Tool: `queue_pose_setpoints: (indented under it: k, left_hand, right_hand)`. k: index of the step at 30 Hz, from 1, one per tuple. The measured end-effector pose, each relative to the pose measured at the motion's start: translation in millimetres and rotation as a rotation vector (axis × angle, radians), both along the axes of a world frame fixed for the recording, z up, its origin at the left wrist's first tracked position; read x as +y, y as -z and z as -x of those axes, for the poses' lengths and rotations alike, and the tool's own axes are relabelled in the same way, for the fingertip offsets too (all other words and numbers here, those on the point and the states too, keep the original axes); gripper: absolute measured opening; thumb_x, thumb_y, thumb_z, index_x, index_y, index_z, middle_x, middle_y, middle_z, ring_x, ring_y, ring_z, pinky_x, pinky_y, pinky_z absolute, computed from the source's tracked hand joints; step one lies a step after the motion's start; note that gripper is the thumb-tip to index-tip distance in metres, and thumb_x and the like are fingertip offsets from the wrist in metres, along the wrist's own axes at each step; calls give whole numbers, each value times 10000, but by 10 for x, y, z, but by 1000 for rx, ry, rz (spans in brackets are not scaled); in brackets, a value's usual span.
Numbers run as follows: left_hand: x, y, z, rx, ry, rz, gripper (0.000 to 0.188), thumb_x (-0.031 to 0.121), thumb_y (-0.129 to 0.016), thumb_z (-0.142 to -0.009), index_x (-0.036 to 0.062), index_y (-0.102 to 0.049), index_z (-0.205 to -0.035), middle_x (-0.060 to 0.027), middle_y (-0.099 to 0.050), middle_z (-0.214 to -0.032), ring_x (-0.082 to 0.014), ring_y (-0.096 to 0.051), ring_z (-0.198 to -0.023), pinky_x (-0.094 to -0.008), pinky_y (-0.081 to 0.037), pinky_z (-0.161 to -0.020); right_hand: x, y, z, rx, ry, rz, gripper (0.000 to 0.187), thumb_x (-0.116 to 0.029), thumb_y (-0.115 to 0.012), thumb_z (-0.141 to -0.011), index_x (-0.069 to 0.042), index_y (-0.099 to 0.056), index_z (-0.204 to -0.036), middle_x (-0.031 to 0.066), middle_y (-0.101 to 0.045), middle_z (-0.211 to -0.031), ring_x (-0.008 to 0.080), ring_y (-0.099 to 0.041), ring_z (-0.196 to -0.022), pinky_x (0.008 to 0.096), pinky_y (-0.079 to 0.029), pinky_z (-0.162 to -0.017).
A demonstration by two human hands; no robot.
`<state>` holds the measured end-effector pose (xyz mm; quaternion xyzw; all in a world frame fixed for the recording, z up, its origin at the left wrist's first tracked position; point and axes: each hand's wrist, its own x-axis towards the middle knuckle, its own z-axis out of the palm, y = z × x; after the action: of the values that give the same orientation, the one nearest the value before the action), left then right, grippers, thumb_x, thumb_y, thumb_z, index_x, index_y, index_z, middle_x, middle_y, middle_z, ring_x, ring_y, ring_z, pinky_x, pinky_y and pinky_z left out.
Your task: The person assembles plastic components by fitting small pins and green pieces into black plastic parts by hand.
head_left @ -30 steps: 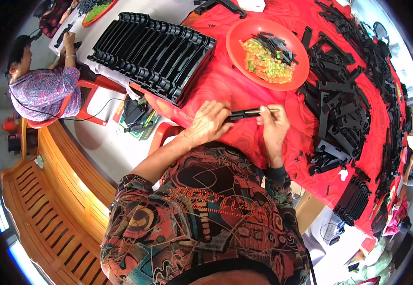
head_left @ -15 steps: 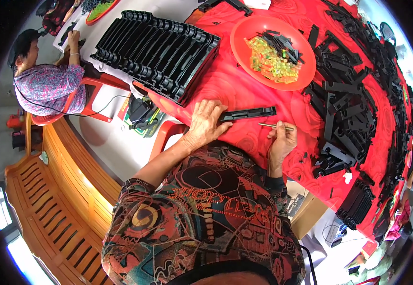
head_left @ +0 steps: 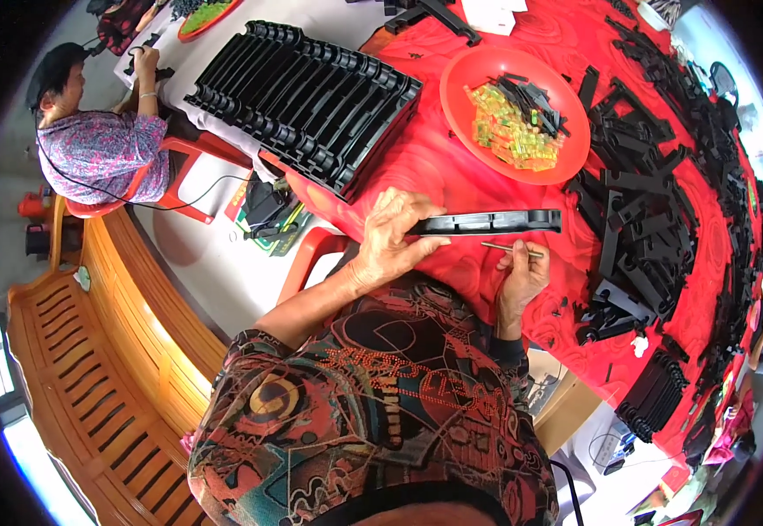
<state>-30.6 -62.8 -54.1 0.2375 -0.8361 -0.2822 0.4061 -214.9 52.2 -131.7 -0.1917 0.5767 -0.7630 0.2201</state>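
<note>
My left hand [head_left: 392, 238] grips the left end of a long black plastic part [head_left: 495, 223], which lies level above the red tablecloth. Small hollows run along the side of the part that faces me. In my right hand [head_left: 523, 279] is a thin metal rod [head_left: 509, 249], pinched between thumb and fingers, its tip pointing left just below the black part. Beyond both hands stands a red plate [head_left: 461, 81] with yellow-green clear pieces [head_left: 513, 131] and small black strips [head_left: 529, 95] on it.
A box of neatly rowed black parts [head_left: 311, 96] stands to the far left of my hands. Loose black parts [head_left: 645, 206] are heaped at the right. A wooden bench [head_left: 136, 333] is at my left, and another person [head_left: 101, 149] sits at the far left table.
My left hand has raised the black part toward me and turned it, so its hollowed side shows larger. The metal rod stays in my right hand, just below the part.
</note>
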Motion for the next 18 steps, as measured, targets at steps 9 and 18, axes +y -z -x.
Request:
queue_pose_setpoints:
  k: [9, 18]
  left_hand:
    - [-17, -188, -82, 89, -90, 158, 388, 193, -763, -636, 44, -615, -962, -99, -564, -901, -254, -519, -794, -345, -403, -700]
    - [-239, -410, -285, 72, -378, 306, 398, 154, -775, -606, 33, -596, -940, -98, -568, -862, -267, -532, -769, -356, -423, -677]
  right_hand:
    - [-7, 40, -4, 51, -37, 7, 95, -63, -606, -853, -31, -517, -843, 25, -528, -629, 82, -500, -511, 210, -427, -469]
    - [-6, 79, 37, 75, -32, -66, 93, -70, -604, -849, -31, -520, -837, 20, -522, -646, 70, -488, -506, 210, -433, -464]
